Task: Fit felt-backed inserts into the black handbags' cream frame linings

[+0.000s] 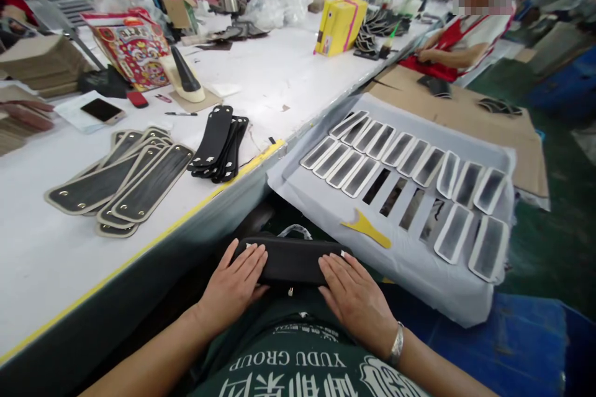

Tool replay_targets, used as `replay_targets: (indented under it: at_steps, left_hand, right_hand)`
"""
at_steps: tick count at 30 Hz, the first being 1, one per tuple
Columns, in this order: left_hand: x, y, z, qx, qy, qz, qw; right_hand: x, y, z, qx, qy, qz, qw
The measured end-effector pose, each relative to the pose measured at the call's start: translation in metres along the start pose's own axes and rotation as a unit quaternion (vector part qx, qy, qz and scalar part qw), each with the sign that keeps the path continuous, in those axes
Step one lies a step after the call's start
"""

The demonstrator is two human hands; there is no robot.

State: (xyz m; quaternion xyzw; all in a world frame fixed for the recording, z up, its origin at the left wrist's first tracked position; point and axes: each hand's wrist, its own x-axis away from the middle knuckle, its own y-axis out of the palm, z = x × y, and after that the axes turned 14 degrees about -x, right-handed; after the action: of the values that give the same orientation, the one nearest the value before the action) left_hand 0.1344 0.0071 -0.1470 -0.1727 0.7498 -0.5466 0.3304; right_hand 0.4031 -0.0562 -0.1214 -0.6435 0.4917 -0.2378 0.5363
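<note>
In front of my lap is a black padded strip [292, 262] with rounded ends and small white marks at its ends. My left hand [237, 276] grips its left end, fingers laid straight across the top and thumb at the near edge. My right hand [350, 288] has hold of the right end in the same way. On the table to the left lies a stack of black strips [215, 144], next to a fanned pile of beige-edged black strips [144, 186] with metal studs. The underside of the held strip is hidden.
At right, a grey-covered tray [400, 273] carries rows of white-edged dark pieces [358, 177] and a yellow scraper-like piece [367, 228]. The white table [265, 80] holds a phone [103, 110], a yellow box [341, 26] and a cone-shaped tool [185, 74]. A person in red [459, 43] sits beyond.
</note>
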Motion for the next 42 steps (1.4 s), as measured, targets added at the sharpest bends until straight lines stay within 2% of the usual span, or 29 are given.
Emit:
replay_targets:
  at_steps: [3,7,10,12,18,21,24,27,29,33,37,42]
  left_hand:
    - [0.003,0.001,0.002,-0.012,-0.011,-0.006,1.000]
    - [-0.001,0.007,0.014,-0.016,-0.017,0.012,1.000]
    - [-0.004,0.010,0.016,-0.014,-0.015,0.021,1.000]
    - [-0.005,0.009,0.012,-0.016,-0.013,0.013,1.000]
    - [-0.001,-0.002,-0.009,-0.012,0.009,-0.024,1.000]
    - [0.001,-0.006,-0.009,-0.012,0.009,-0.031,0.999]
    - [0.001,-0.007,0.004,-0.006,0.019,0.006,1.000]
    - [0.002,-0.005,0.025,0.008,0.065,0.079,0.995]
    - [0.002,-0.002,0.035,0.016,0.080,0.102,0.991]
    - [0.002,0.001,0.037,0.026,0.080,0.076,0.993]
    - [0.006,-0.003,0.021,0.020,0.064,0.036,0.997]
    - [0.016,-0.009,0.006,0.006,0.049,0.008,0.999]
  right_hand:
    - [-0.011,0.009,-0.012,-0.008,-0.001,-0.012,1.000]
    - [-0.034,0.032,-0.028,-0.055,-0.052,-0.057,0.995]
    - [-0.048,0.041,-0.032,-0.068,-0.069,-0.066,0.993]
    - [-0.050,0.040,-0.029,-0.066,-0.073,-0.065,0.993]
    - [-0.025,0.014,-0.004,-0.015,-0.060,-0.059,0.996]
    - [-0.011,0.004,0.002,0.008,-0.043,-0.057,0.997]
    - [-0.004,0.007,-0.001,0.014,-0.052,-0.047,0.997]
    - [-0.003,0.018,-0.010,-0.007,-0.132,-0.033,0.991]
    - [-0.004,0.026,-0.016,-0.019,-0.168,-0.035,0.985]
    - [-0.007,0.028,-0.021,-0.018,-0.169,-0.041,0.985]
    - [-0.002,0.018,-0.012,-0.011,-0.151,-0.046,0.987]
    - [0.020,0.000,0.004,0.016,-0.126,-0.051,0.991]
